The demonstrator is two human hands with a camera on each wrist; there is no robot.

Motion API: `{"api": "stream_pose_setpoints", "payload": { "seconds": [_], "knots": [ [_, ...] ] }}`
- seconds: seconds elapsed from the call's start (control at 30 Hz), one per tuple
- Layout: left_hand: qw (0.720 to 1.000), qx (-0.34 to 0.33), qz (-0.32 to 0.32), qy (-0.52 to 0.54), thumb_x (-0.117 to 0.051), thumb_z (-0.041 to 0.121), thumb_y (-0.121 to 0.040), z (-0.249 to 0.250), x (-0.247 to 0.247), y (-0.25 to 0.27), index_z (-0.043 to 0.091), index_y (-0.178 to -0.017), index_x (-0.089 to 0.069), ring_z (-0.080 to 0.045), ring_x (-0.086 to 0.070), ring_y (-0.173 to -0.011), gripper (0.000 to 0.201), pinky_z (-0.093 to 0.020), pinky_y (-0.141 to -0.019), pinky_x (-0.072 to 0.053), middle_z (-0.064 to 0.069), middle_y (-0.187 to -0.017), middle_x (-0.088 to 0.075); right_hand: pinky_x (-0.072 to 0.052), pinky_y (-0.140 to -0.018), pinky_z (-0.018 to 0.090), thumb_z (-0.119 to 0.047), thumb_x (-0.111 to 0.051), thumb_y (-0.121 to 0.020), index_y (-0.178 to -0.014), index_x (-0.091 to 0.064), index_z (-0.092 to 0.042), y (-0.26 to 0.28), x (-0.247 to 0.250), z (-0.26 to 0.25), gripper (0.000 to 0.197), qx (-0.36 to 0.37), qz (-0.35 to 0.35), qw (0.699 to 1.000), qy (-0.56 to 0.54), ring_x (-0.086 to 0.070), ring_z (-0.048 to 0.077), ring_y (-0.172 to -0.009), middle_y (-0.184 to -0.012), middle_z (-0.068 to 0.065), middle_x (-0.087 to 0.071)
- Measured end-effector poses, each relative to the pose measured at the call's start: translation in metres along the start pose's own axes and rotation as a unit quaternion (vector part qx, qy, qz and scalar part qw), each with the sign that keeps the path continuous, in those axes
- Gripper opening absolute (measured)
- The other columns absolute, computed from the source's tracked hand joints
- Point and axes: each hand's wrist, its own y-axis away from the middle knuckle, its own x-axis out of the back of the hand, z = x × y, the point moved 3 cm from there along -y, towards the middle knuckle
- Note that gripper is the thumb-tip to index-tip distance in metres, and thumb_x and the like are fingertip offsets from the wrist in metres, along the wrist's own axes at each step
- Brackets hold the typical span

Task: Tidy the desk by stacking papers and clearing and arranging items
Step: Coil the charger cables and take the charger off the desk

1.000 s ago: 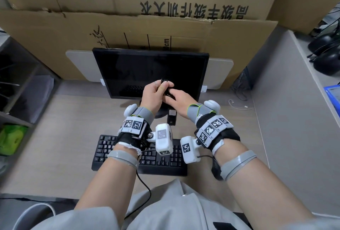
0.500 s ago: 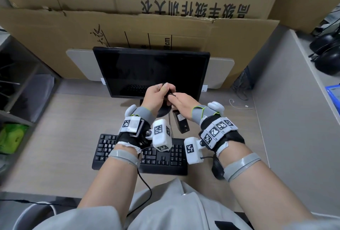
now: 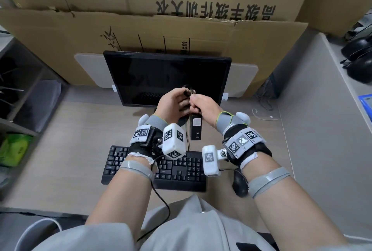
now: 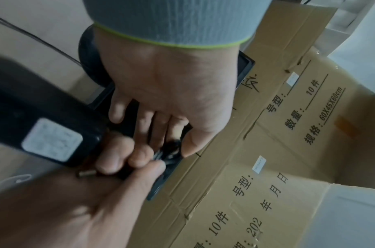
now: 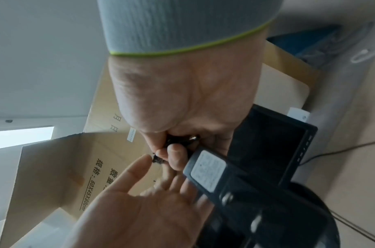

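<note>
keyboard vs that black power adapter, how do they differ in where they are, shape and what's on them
The keyboard lies flat on the desk near the person; the power adapter hangs in the air beneath both hands, in front of the monitor. The keyboard is a wide slab covered in keys; the power adapter is a narrow block bearing a pale label. No hand grips the keyboard; the power adapter dangles from the bundled cord that the hands pinch. Both are black.

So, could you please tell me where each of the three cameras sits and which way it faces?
Head: worn on the head, looking forward and down at the dark flat monitor; both forearms, left hand, right hand show.
Left wrist: along the left hand toward brown cardboard boxes; its palm and fingers show.
Right wrist: along the right hand, tilted upward; its palm and fingers show.
Shared: the black power adapter with white label and coiled black cord appear in both wrist views.
</note>
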Motion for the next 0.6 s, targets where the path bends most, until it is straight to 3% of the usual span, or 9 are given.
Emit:
{"api": "stream_pose_setpoints", "payload": {
  "seconds": [0.1, 0.17, 0.27, 0.4, 0.5, 0.6],
  "knots": [
    [0.995, -0.017, -0.003, -0.102, -0.060, 0.034, -0.092, -0.010, 0.004, 0.003, 0.022, -0.100, -0.065, -0.011, -0.063, -0.105, 0.016, -0.039, -0.097, -0.043, 0.007, -0.107, -0.070, -0.032, -0.061, 0.019, -0.026, -0.033, -0.104, -0.070, -0.041, -0.017, -0.001, 0.015, -0.006, 0.036, 0.032, 0.025, 0.998, 0.042, -0.036, 0.002, -0.052, -0.059, -0.003, -0.037],
    [0.988, -0.039, -0.040, -0.144, -0.053, 0.038, -0.098, -0.017, 0.002, 0.006, 0.022, -0.117, -0.065, -0.006, -0.059, -0.107, 0.028, -0.033, -0.096, -0.040, 0.008, -0.108, -0.068, -0.033, -0.058, 0.016, -0.023, -0.033, -0.105, -0.070, -0.041, -0.015, 0.000, 0.015, -0.010, 0.037, 0.041, 0.010, 0.998, 0.043, -0.035, 0.003, -0.051, -0.060, -0.001, -0.038],
    [0.991, -0.060, -0.071, -0.101, -0.043, 0.031, -0.103, -0.019, -0.008, 0.008, 0.014, -0.132, -0.058, -0.005, -0.063, -0.097, 0.037, -0.017, -0.086, -0.047, 0.002, -0.088, -0.069, -0.036, -0.057, 0.011, -0.022, -0.035, -0.106, -0.069, -0.045, -0.014, 0.001, 0.009, -0.009, 0.039, 0.024, 0.003, 0.999, 0.023, -0.038, 0.000, -0.048, -0.059, 0.003, -0.040],
    [0.991, -0.080, -0.071, -0.086, -0.045, 0.030, -0.102, -0.018, -0.006, 0.004, 0.008, -0.124, -0.063, -0.011, -0.059, -0.071, 0.036, -0.021, -0.080, -0.049, -0.001, -0.068, -0.055, -0.043, -0.070, 0.013, -0.028, -0.039, -0.105, -0.069, -0.053, -0.014, 0.003, 0.008, -0.002, 0.040, -0.011, -0.014, 0.998, -0.052, -0.048, 0.005, -0.057, -0.062, 0.004, -0.049],
    [0.990, -0.093, -0.069, -0.082, -0.047, 0.028, -0.102, -0.020, -0.007, 0.002, 0.010, -0.097, -0.069, -0.006, -0.054, -0.071, 0.029, -0.020, -0.078, -0.041, 0.005, -0.066, -0.059, -0.044, -0.091, 0.028, -0.045, -0.047, -0.098, -0.064, -0.060, -0.016, 0.001, 0.007, 0.005, 0.046, -0.050, -0.030, 0.995, -0.078, -0.058, 0.015, -0.074, -0.069, 0.001, -0.061],
    [0.990, -0.114, -0.034, -0.075, -0.050, 0.023, -0.100, -0.018, -0.011, 0.000, 0.000, -0.109, -0.066, -0.005, -0.053, -0.065, 0.030, -0.018, -0.075, -0.043, 0.000, -0.075, -0.067, -0.040, -0.104, 0.031, -0.064, -0.049, -0.088, -0.058, -0.066, -0.021, 0.001, 0.014, 0.010, 0.055, -0.092, -0.014, 0.995, -0.030, -0.066, 0.018, -0.098, -0.088, 0.000, -0.074]
  ]
}}
